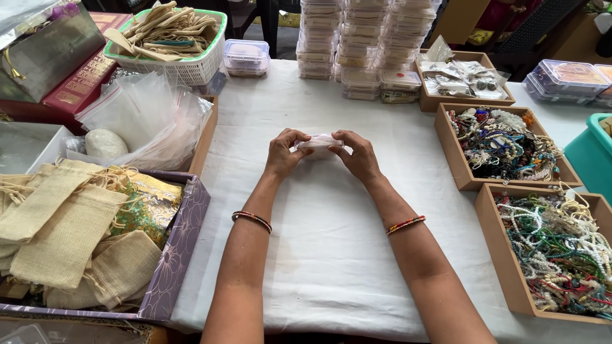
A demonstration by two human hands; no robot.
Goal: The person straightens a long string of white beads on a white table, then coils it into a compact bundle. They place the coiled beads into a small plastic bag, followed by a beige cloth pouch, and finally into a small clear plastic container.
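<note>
I held a small pouch [317,142] between my left hand [284,153] and my right hand [357,155], near the middle of the frame, above the white cloth [331,255]. It was probably a clear plastic bag with something pink inside. I kept it lifted so both ends stayed reachable. My fingers [301,136] were narrow, curled, pinching its ends. Trays of beads [503,146] lay at right.

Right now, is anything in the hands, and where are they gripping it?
Yes: a small pale pink packet, held above the white cloth. The left hand pinches its left end, the right hand its right end.
</note>
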